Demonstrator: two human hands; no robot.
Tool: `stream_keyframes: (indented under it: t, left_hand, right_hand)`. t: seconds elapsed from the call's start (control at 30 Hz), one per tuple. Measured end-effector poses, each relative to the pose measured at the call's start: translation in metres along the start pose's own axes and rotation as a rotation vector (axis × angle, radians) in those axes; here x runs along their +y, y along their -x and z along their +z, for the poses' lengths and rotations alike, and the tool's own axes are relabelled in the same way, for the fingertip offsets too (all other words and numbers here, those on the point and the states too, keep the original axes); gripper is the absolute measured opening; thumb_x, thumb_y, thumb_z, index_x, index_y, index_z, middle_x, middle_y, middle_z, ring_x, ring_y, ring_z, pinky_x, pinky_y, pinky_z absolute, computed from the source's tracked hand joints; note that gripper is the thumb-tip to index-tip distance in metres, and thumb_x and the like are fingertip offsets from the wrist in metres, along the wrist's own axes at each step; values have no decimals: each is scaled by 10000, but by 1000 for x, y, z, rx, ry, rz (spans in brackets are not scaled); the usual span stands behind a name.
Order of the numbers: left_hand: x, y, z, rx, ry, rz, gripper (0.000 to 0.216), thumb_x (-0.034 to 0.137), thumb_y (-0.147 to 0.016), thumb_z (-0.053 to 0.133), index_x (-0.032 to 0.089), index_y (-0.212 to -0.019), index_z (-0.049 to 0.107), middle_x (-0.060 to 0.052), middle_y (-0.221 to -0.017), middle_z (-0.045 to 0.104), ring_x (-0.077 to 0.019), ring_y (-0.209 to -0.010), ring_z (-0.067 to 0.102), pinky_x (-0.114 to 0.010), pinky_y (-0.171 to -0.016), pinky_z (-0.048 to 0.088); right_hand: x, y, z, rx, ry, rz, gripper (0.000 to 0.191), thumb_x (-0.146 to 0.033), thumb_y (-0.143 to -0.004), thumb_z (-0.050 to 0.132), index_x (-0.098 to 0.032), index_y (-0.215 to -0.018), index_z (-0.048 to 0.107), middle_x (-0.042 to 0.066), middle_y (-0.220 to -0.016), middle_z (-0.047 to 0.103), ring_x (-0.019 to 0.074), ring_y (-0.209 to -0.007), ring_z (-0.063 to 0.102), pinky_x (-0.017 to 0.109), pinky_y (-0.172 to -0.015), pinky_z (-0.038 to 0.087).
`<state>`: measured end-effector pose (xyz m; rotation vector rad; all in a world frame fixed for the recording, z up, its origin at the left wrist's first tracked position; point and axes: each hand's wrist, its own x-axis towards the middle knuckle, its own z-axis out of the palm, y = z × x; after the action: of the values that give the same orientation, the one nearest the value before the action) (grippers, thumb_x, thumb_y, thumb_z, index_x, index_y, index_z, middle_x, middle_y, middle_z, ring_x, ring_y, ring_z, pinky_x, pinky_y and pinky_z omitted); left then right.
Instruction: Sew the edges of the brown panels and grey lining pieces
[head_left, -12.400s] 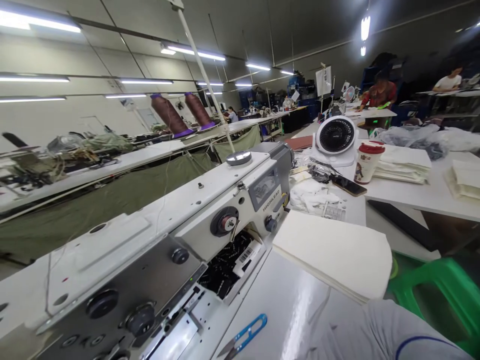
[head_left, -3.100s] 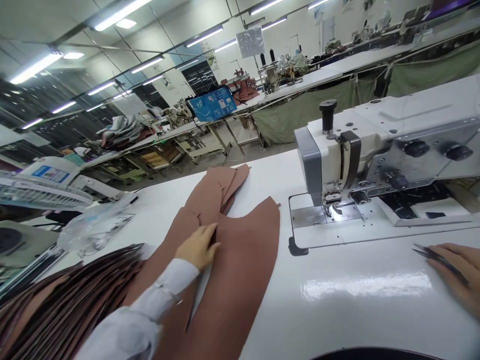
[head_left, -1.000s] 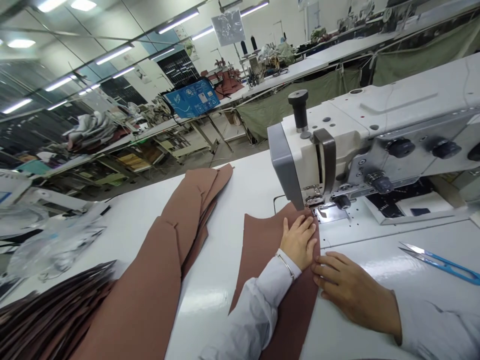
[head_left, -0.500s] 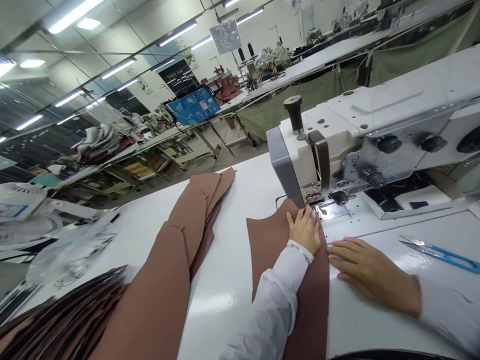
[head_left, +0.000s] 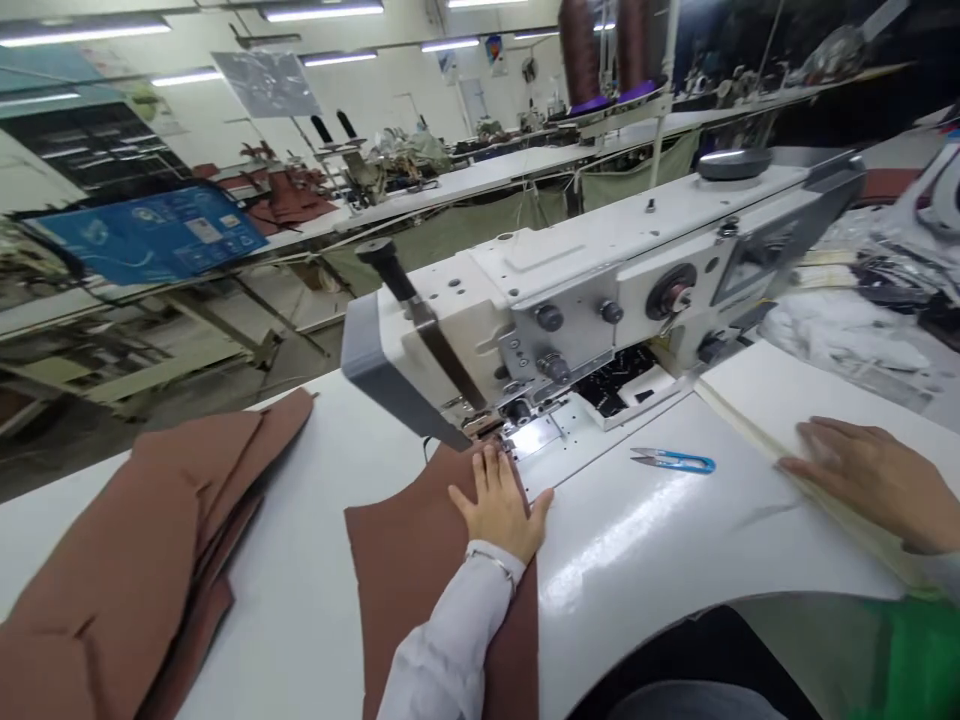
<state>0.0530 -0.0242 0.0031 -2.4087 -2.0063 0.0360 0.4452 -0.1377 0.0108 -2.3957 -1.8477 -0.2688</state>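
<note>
My left hand (head_left: 499,505) lies flat with fingers spread on a brown fabric panel (head_left: 427,560). Its fingertips are close to the presser foot of a white sewing machine (head_left: 480,300), and the panel's top end reaches under that foot. Out at the right, my right hand (head_left: 874,480) has its fingers stretched out, slightly blurred, over a white flat slab or stack with a cream edge (head_left: 765,400). Whether it touches the slab I cannot tell. Blue-handled thread snips (head_left: 675,460) lie on the white table (head_left: 622,560) between the two hands.
More brown fabric pieces (head_left: 112,530) are piled on the table at the left. Purple-based thread cones (head_left: 585,60) stand above the machine. Crumpled white plastic (head_left: 840,330) lies at the far right. Behind is another worktable with a blue printed panel (head_left: 150,235).
The view has turned to the right. My right hand has moved from beside the fabric to the white slab, past the snips. My left hand stays on the panel, its fingers now more spread.
</note>
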Motion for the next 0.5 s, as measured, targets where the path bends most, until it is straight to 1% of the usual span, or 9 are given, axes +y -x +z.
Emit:
stream_keyframes:
  t: [0.1, 0.2, 0.27, 0.33, 0.4, 0.43, 0.5]
  left_hand:
    - [2, 7, 1, -11, -25, -21, 615, 399, -873, 269, 2, -1343, 251, -175, -1432, 173, -338, -1318, 130, -662, -965, 161]
    - [4, 7, -5, -49, -34, -38, 590, 370, -879, 268, -1, -1338, 262, -182, -1429, 184, -343, -1314, 138, -654, -962, 188]
    - [7, 5, -14, -94, -31, -41, 570, 326, -877, 276, -14, -1334, 261, -199, -1423, 194, -349, -1310, 155, -630, -964, 222]
    - [9, 5, -24, -152, -33, -38, 552, 230, -847, 307, -25, -1334, 251, -213, -1417, 203, -347, -1303, 181, -585, -971, 264]
    - [9, 13, -32, -238, -42, -1, 619, 130, -761, 366, -16, -1346, 226, -213, -1420, 192, -344, -1302, 188, -532, -975, 303]
    - [6, 20, -34, -292, -50, 26, 689, 95, -700, 395, -6, -1356, 208, -206, -1427, 173, -344, -1305, 177, -505, -975, 319]
    - [-5, 44, -33, -387, -60, 107, 820, 64, -587, 420, 17, -1371, 183, -179, -1441, 127, -332, -1312, 148, -448, -974, 346]
  right_hand:
    - [11, -5, -3, -65, -76, -24, 605, -654, -749, 391, -198, -1110, 558, 61, -1213, 505, 291, -1050, 475, 391, -797, 436]
    - [22, -7, -7, -116, -156, -12, 594, -646, -720, 474, -212, -1114, 571, 53, -1222, 504, 278, -1085, 458, 380, -865, 393]
    - [24, -7, -12, -161, -216, 12, 562, -627, -732, 468, -211, -1090, 593, 51, -1226, 503, 273, -1090, 462, 373, -867, 388]
    - [24, -8, -17, -192, -281, 34, 507, -572, -768, 419, -194, -1038, 623, 56, -1208, 521, 264, -1059, 494, 360, -851, 395]
    - [21, -8, -21, -186, -340, 74, 465, -498, -781, 377, -177, -978, 649, 60, -1126, 578, 250, -986, 543, 341, -823, 404]
    - [20, -8, -23, -171, -357, 109, 448, -476, -771, 373, -175, -934, 663, 62, -1045, 618, 250, -927, 567, 340, -790, 412]
    - [18, -7, -25, -141, -359, 185, 412, -470, -744, 392, -190, -838, 679, 60, -864, 663, 258, -797, 590, 350, -695, 417]
